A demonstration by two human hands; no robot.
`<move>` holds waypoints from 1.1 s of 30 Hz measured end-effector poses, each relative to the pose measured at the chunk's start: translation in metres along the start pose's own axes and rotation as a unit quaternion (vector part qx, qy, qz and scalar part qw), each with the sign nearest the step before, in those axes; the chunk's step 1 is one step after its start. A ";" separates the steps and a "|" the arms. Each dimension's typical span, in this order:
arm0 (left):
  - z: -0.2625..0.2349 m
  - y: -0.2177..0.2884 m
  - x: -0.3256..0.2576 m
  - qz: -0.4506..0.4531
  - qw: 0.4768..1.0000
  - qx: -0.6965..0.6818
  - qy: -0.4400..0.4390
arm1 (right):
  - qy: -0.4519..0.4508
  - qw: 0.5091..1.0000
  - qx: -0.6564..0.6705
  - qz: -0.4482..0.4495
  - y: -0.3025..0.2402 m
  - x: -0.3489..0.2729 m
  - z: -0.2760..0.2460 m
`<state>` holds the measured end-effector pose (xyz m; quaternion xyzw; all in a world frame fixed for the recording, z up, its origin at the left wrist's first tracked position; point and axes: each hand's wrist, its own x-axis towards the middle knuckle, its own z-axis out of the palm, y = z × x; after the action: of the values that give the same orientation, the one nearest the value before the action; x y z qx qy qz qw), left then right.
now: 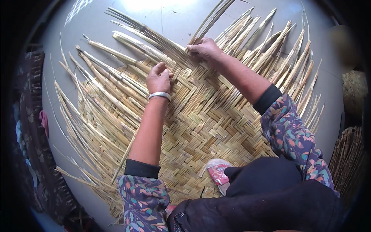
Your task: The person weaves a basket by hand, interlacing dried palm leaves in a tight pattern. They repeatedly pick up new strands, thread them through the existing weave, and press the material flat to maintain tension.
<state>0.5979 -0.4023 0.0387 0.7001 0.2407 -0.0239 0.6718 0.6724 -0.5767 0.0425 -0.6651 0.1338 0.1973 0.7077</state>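
A large mat (210, 116) of split reeds in a zigzag weave lies on the floor beneath me, its loose strips fanning out at the far edge and both sides. My right hand (206, 50) is closed round a few raised reed strips (212, 19), which point up and away at the far edge of the weave. Just left of it, my left hand (159, 80), with a silver bracelet on the wrist, has its fingers curled beside the woven edge; whether a strip is pinched there is hidden. A bundle of long loose strips (150, 34) slants between the hands toward the far left.
My shoe (218, 172), pink and patterned, rests on the mat. Grey tiled floor (177, 19) surrounds the weave. Dark patterned cloth (34, 127) hangs along the left, with a pink cloth (43, 123) beside it. A brown bundle of stalks (348, 158) stands at the right.
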 end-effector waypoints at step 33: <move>0.018 -0.040 -0.056 0.272 0.752 0.592 0.096 | 0.097 0.993 -0.054 0.038 -0.008 0.003 -0.034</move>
<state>0.5383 -0.4369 0.0198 0.9923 0.0416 0.0896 0.0742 0.6809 -0.6105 0.0459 -0.7126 0.2164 0.1659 0.6464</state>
